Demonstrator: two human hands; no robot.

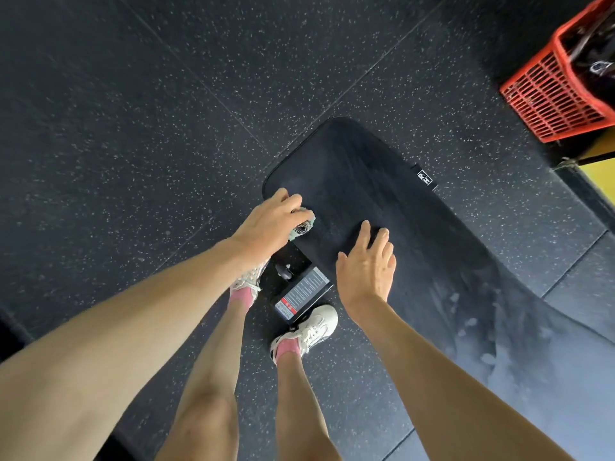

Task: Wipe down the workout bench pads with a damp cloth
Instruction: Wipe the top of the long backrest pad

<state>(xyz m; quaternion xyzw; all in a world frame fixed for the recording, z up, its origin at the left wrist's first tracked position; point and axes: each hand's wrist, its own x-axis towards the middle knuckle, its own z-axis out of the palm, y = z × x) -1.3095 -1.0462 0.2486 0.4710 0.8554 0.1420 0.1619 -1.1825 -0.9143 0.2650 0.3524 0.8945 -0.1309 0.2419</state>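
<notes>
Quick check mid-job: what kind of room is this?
Probably a gym: speckled black rubber floor tiles, a black padded bench pad where the left hand grips a cloth, and a printed label beside the pad.

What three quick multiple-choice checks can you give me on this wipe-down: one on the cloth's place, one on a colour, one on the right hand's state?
1. Where is the cloth?
A. On the floor
B. Under the left hand, at the bench pad edge
C. Hanging from the right wrist

2. What colour is the basket?
A. Blue
B. Green
C. Red

3. How is the right hand?
A. Flat on the pad, holding nothing
B. Gripping the cloth
C. Clenched in a fist

Answers: 1 B, the cloth peeks out beneath the left fingers on the pad; 2 C, its lattice walls are red; 3 A, its fingers lie spread on the pad surface.
</notes>
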